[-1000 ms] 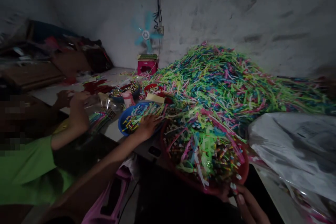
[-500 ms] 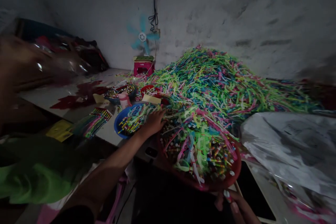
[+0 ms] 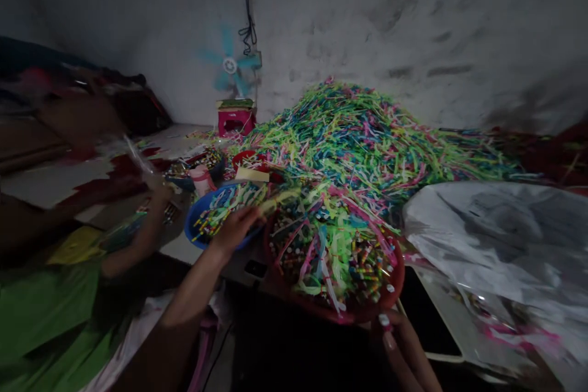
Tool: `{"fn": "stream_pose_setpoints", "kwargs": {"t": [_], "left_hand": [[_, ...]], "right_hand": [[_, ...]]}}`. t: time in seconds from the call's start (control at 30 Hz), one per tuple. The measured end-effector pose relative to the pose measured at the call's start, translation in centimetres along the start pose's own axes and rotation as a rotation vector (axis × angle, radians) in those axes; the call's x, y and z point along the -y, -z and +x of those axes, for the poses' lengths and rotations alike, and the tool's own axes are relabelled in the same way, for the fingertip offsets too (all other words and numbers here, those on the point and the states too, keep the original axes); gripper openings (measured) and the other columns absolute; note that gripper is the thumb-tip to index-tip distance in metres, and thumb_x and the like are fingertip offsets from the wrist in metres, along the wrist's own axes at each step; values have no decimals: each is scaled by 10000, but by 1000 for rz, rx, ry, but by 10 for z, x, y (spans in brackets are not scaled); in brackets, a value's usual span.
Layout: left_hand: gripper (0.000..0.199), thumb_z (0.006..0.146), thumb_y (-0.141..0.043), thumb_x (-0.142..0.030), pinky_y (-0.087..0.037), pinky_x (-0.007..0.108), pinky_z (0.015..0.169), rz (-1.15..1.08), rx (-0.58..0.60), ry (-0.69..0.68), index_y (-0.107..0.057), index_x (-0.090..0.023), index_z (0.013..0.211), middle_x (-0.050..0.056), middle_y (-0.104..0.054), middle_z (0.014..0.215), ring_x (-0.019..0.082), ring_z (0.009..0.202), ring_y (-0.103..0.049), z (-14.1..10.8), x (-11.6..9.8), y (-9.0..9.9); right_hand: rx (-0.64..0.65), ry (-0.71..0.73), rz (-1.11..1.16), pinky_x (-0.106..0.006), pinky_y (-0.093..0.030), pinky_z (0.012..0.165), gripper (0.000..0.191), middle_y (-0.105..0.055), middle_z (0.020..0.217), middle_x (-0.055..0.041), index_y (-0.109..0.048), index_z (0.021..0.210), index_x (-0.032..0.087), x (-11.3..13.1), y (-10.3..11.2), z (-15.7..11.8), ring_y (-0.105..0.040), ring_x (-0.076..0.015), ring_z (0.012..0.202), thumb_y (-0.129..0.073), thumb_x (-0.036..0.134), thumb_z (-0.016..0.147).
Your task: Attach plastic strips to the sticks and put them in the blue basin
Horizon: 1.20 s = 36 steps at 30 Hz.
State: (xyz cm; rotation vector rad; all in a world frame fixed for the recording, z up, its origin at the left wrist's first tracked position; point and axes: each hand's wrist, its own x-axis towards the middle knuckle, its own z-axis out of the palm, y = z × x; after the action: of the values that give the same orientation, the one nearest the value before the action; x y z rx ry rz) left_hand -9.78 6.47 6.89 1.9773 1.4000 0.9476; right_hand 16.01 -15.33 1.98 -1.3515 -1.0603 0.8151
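Note:
My left hand (image 3: 235, 229) is closed on one end of a yellowish ribbon strip (image 3: 280, 199), blurred by motion, between the blue basin (image 3: 189, 239) and the red basin (image 3: 399, 288). Just below the red basin's near rim, my right hand (image 3: 407, 352) pinches a small tube-like piece with a white end (image 3: 384, 320); most of it is hidden by the fingers. Inside the red basin lie many short coloured pieces with green, pink and white ribbons (image 3: 349, 257) over them. Yellow-striped sticks with ribbons (image 3: 214, 220) fill the blue basin.
A large heap of coloured ribbons (image 3: 349, 128) rises behind the basins. At right are a white plastic bag (image 3: 496, 239) and a dark flat panel (image 3: 429, 312). A co-worker in green (image 3: 50, 306) works at left. A fan (image 3: 229, 65) and pink cup (image 3: 202, 180) stand behind.
My left hand has drawn back from the ribbon heap's near edge, bringing out a yellowish strip. My right hand still pinches its piece. The co-worker's hand has come down, and the view has shifted right.

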Motion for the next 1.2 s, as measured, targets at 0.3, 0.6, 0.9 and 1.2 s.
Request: {"fn": "stream_pose_setpoints", "kwargs": {"t": [0.3,0.6,0.9,1.2], "left_hand": [[457,856,-487,-519,-424,273,730,-777,713,325,-638,-150,1080,30,-637,739,151,729,-569,-116,-52,-62],[297,840,-555,-393,-438,236,643,-628,667,152,-656,-182,1022,29,-665,816,131,653,-583,-105,-62,-68],[343,629,-772,-389,-452,233,689,-760,178,373,-694,-180,889,14,-695,807,154,738,-609,-95,-57,-71],[457,729,-694,-469,-521,375,818,-1227,320,525,-614,-140,1036,135,-701,1015,275,978,-652,-104,-75,-81]], "right_hand": [[148,7,62,-229,-488,592,263,-619,669,5,-561,756,197,26,-42,39,-597,-140,625,-609,451,803],[154,68,-31,-210,-455,535,241,-583,704,19,-556,936,193,29,-45,46,-544,-110,583,-572,411,834],[-39,-20,-114,-229,-450,567,311,-586,628,9,-554,698,182,14,-40,29,-552,-140,607,-558,460,837],[147,62,-217,-251,-503,730,218,-661,943,-56,-448,1008,208,6,-51,10,-642,-181,858,-498,378,880]]}}
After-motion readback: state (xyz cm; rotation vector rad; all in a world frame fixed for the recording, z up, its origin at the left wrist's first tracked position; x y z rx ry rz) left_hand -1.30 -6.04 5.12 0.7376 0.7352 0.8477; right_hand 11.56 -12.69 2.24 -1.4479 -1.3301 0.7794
